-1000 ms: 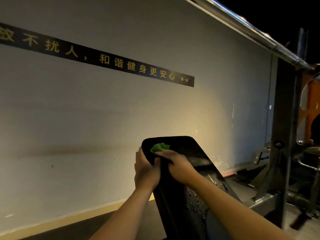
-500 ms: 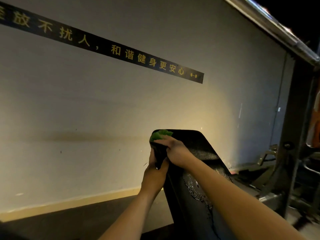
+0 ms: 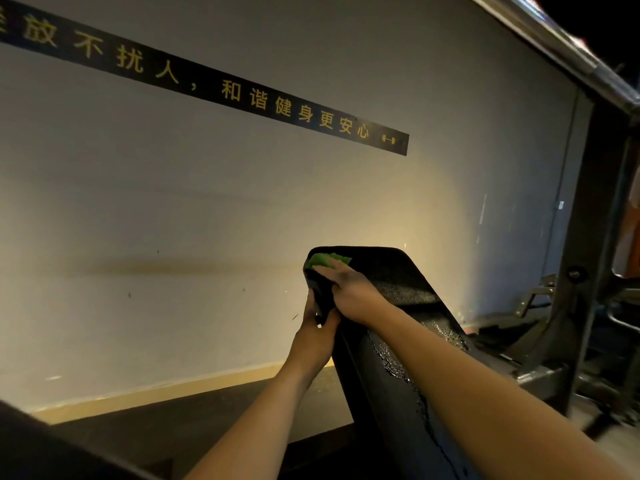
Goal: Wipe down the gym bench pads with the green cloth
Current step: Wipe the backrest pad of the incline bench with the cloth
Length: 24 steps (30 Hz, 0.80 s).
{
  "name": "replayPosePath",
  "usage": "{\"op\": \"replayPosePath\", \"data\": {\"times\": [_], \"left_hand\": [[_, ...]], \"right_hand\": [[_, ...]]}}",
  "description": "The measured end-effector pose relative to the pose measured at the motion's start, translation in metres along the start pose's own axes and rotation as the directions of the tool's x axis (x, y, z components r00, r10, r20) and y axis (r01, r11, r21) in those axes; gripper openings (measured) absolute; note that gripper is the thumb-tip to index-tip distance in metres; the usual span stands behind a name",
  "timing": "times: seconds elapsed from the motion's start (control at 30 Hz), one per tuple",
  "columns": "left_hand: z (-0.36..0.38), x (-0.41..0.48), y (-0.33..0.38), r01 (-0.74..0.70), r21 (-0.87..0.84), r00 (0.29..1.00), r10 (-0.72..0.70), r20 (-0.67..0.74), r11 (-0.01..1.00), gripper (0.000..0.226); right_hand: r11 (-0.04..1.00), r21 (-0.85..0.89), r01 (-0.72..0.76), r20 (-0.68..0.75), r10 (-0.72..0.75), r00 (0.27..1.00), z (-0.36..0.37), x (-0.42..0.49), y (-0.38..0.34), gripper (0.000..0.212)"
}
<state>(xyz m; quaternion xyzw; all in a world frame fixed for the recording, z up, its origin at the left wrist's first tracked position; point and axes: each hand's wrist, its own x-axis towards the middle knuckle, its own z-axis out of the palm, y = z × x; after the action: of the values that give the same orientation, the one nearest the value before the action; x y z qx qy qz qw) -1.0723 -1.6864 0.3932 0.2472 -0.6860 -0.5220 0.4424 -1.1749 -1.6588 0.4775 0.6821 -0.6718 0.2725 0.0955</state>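
Note:
A black inclined bench pad [image 3: 401, 282] rises from the lower right toward the wall, wet with droplets along its surface. The green cloth [image 3: 327, 259] lies at the pad's top left corner, mostly covered by my right hand [image 3: 349, 289], which presses it against the pad. My left hand [image 3: 317, 327] grips the pad's left edge just below that corner, its fingers hidden behind the pad.
A grey wall with a black banner of yellow characters [image 3: 221, 88] stands close behind the pad. A steel barbell [image 3: 568, 50] crosses the upper right. Dark rack uprights and frame parts [image 3: 581, 271] crowd the right side. Dark floor lies at the lower left.
My right hand has carried the cloth up to the pad's top left corner. My left hand has slid lower along the left edge. The view has shifted left.

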Motion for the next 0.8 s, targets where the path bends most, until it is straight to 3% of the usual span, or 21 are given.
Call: {"op": "replayPosePath", "data": {"times": [0.27, 0.33, 0.43, 0.5, 0.63, 0.8], "left_hand": [[0.008, -0.004, 0.001, -0.003, 0.013, 0.999, 0.004, -0.037, 1.0, 0.055], [0.012, -0.003, 0.002, -0.003, 0.076, 1.0, 0.006, -0.03, 0.997, 0.058], [0.015, 0.0, 0.004, 0.03, 0.216, 0.999, -0.023, -0.034, 0.976, 0.065], [0.018, 0.001, 0.004, 0.01, 0.237, 1.0, -0.004, -0.026, 0.971, 0.067], [0.023, 0.0, 0.005, 0.032, 0.233, 0.999, -0.021, -0.05, 0.972, 0.065], [0.02, 0.008, 0.0, 0.016, 0.316, 0.999, -0.001, -0.048, 0.949, 0.064]], "right_hand": [[0.992, 0.096, -0.079, -0.103, 0.088, 0.991, 0.003, -0.051, 0.023, 0.051], [0.982, 0.089, -0.165, -0.12, 0.175, 0.977, -0.008, -0.058, 0.046, 0.053], [0.919, 0.072, -0.387, -0.18, 0.393, 0.902, -0.023, -0.071, 0.083, 0.061], [0.89, 0.09, -0.448, -0.206, 0.456, 0.866, -0.023, -0.074, 0.093, 0.062], [0.899, 0.201, -0.389, -0.215, 0.427, 0.878, -0.013, -0.066, 0.064, 0.057], [0.967, 0.217, -0.132, -0.156, 0.168, 0.973, 0.013, -0.054, 0.014, 0.053]]}}
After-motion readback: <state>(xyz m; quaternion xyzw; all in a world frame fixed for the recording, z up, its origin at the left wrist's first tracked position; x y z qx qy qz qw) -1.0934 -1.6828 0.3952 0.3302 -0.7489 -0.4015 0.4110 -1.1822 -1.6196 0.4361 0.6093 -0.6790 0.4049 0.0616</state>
